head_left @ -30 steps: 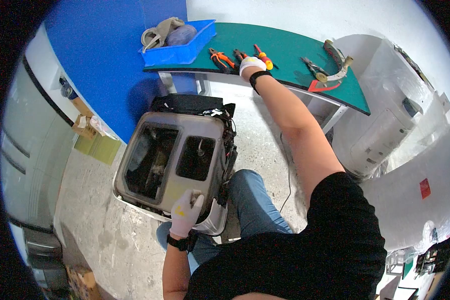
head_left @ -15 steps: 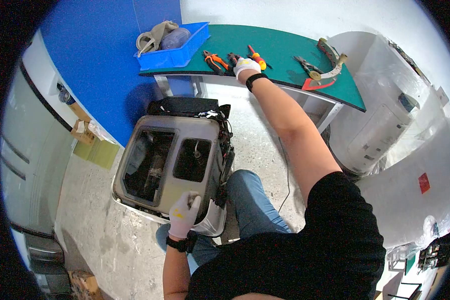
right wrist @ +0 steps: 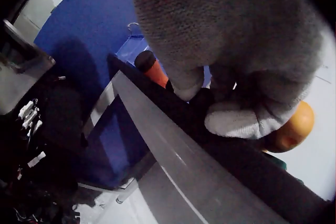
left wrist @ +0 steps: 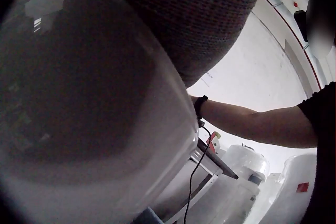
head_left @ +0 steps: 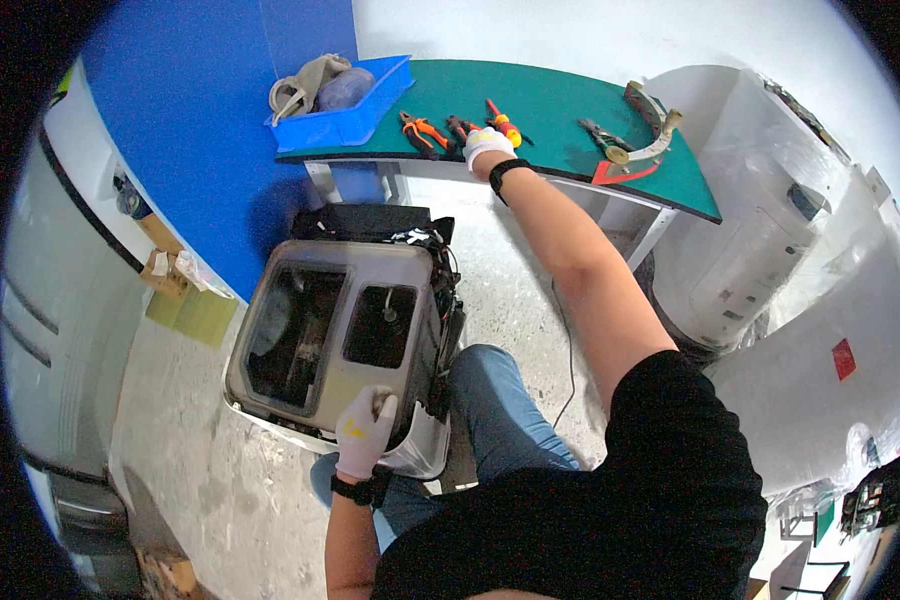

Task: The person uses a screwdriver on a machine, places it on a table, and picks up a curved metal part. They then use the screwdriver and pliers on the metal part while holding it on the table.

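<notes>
- right hand (head_left: 489, 147) has its fingers curled round some pliers (head_left: 459, 127), green table (head_left: 560, 92)
- left hand (head_left: 364, 432) by the boxy machine (head_left: 375, 262), can't tell its finger grip tbh

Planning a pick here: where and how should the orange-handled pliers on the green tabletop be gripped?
Probably best around both handles, from above on the front-edge side of the tabletop. The pliers lie flat, handles spread and ending near that edge, their narrower head pointing away from the person.
</notes>
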The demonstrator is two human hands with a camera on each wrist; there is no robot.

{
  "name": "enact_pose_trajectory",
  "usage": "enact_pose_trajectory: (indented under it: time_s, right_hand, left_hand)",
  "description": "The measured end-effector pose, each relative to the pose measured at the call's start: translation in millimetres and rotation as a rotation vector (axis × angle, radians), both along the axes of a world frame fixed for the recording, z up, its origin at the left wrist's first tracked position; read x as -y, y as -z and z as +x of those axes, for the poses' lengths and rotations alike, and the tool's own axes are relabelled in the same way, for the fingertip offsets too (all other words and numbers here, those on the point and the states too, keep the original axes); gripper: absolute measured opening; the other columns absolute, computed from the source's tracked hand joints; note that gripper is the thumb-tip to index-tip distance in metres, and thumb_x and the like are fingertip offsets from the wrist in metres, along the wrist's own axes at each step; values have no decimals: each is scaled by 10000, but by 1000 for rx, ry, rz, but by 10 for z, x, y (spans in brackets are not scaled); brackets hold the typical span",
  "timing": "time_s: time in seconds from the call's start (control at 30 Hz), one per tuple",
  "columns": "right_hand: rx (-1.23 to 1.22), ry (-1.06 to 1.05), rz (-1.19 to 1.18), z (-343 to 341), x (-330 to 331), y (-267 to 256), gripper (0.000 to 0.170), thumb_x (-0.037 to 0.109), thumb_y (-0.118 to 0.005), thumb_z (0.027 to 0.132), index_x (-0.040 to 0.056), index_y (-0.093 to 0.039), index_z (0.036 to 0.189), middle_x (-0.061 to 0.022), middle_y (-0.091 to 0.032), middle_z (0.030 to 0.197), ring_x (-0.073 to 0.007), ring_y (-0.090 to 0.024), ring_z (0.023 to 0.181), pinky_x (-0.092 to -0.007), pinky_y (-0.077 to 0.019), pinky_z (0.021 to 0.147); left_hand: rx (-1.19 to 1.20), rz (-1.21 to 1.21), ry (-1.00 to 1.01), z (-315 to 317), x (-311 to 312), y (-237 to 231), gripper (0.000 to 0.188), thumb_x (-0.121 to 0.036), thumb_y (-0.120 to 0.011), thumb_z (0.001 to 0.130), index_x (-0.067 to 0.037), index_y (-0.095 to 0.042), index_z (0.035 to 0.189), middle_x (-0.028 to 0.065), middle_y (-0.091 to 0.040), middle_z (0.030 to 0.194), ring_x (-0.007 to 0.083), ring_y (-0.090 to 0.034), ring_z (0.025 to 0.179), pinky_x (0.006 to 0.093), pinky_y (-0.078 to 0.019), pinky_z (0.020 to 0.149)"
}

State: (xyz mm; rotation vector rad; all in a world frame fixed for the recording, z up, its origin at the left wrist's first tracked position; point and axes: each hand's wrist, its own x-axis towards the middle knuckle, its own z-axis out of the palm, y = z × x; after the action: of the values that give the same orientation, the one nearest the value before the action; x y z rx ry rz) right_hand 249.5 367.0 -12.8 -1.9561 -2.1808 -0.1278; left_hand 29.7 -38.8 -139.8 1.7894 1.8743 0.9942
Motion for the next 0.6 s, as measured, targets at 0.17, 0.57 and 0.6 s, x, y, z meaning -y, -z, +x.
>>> enact_pose_trajectory:
  time_s: [0.17,0.57,0.6]
  right_hand:
    - [103,-34,-9,-18,38,-57,281,180,-602,852,105,-680,1112,-95,-670,1147,-256,-647,1061,-369,-531,867]
    - [-24,-20,46,30,5,16,233,166,-594,856,99,-688,1058,-138,-676,1102,-277,-659,1025,-369,-542,825]
    - [-24,-19,45,21,9,11,233,166,-594,856,99,-688,1058,-138,-676,1102,-277,-659,1025,-369,-542,825]
  left_hand:
    - [-8,77,23,-3,5,-4,187,-195,-632,863,-60,-637,992,99,-671,817,253,-649,725,337,-501,673]
    - [14,-38,-1,17,28,-35,203,-198,-652,855,-59,-639,1002,86,-662,776,209,-636,676,319,-494,643]
    - [14,-39,-1,19,24,-32,203,-198,-652,855,-59,-639,1002,86,-662,776,209,-636,676,319,-494,643]
